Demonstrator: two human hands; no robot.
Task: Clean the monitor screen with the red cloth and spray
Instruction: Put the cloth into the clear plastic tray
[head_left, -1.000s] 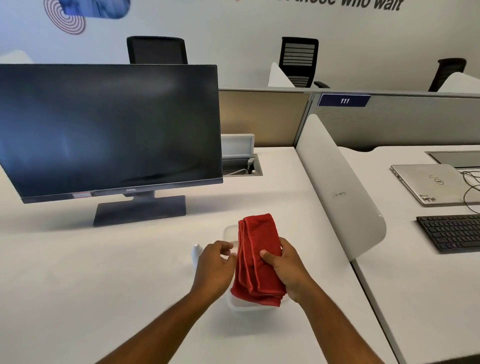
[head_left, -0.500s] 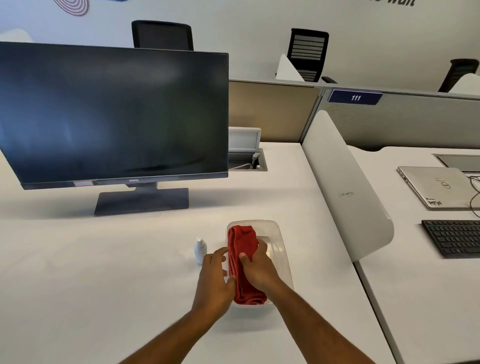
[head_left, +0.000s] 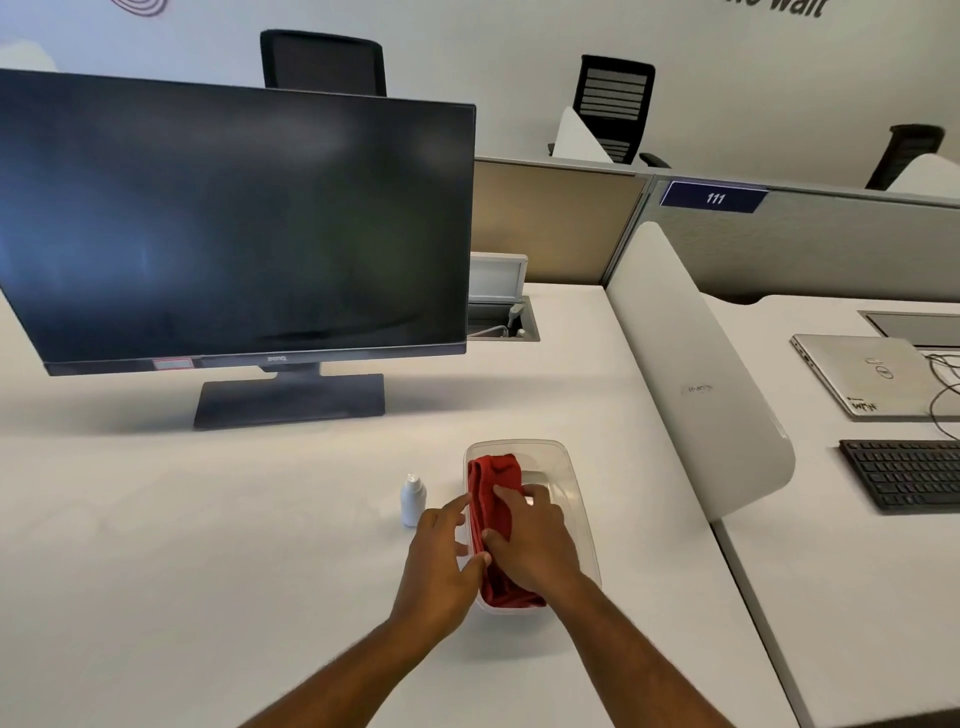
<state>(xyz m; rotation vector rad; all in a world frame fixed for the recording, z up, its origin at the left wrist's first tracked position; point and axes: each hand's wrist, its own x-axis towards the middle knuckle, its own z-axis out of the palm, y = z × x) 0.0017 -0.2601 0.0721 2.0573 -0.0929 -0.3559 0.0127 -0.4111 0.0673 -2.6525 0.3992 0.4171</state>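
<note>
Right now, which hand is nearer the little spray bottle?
Left. The left hand is just right of the bottle, not touching; the right hand lies farther right on the cloth.

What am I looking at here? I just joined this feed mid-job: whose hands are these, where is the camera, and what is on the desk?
There is no machine here. A person wears one wide-angle camera on the head, so the single view looks forward and down over both bare arms. On the white desk stands a dark monitor, switched off. Nearer the person are a small white spray bottle and, to its right, a clear plastic tub. A folded red cloth lies in the tub. The right hand presses on top of the cloth inside the tub; the left hand rests at the tub's left edge, fingertips touching the cloth. Neither hand holds the bottle. Past a white divider, the next desk has a closed laptop and a keyboard.
</note>
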